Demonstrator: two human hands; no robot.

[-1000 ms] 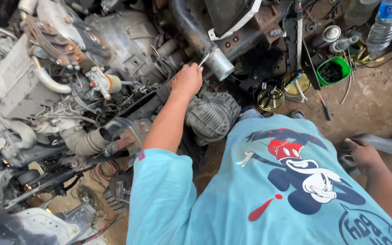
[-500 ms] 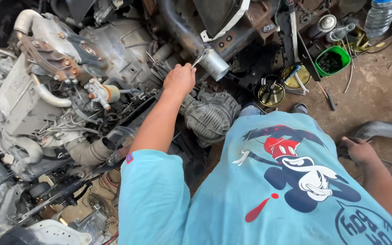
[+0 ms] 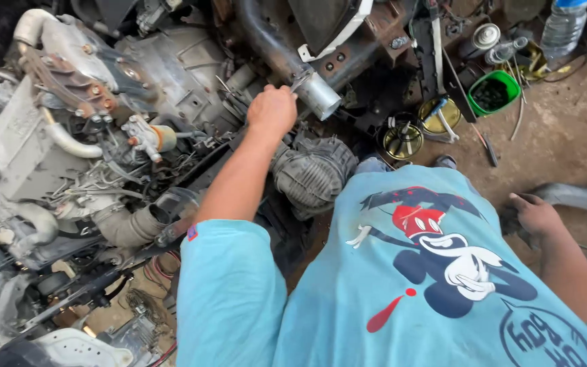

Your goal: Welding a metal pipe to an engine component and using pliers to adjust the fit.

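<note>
My left hand (image 3: pixel 272 112) reaches forward into the engine bay and is closed around a slim metal tool (image 3: pixel 300 81). The tool's tip sits against the end of a silver pipe (image 3: pixel 322 98). Just below that hand lies a dark ribbed round part (image 3: pixel 314 173) of the grey engine (image 3: pixel 103 122). My right hand (image 3: pixel 535 216) rests low at the right on the dirt floor (image 3: pixel 558 143), fingers bent over something dark; whether it grips it is unclear. My blue printed shirt (image 3: pixel 402 285) fills the lower middle.
A green bowl (image 3: pixel 490 92), two open round tins (image 3: pixel 402 139), spray cans (image 3: pixel 487 37) and a plastic bottle (image 3: pixel 565 27) stand on the ground at the upper right. Hoses and wires (image 3: pixel 123 228) crowd the left. A grey pipe (image 3: pixel 579 197) lies by my right hand.
The view has shifted slightly. My left hand stays at the silver pipe end with the tool, and my right hand remains on the ground.
</note>
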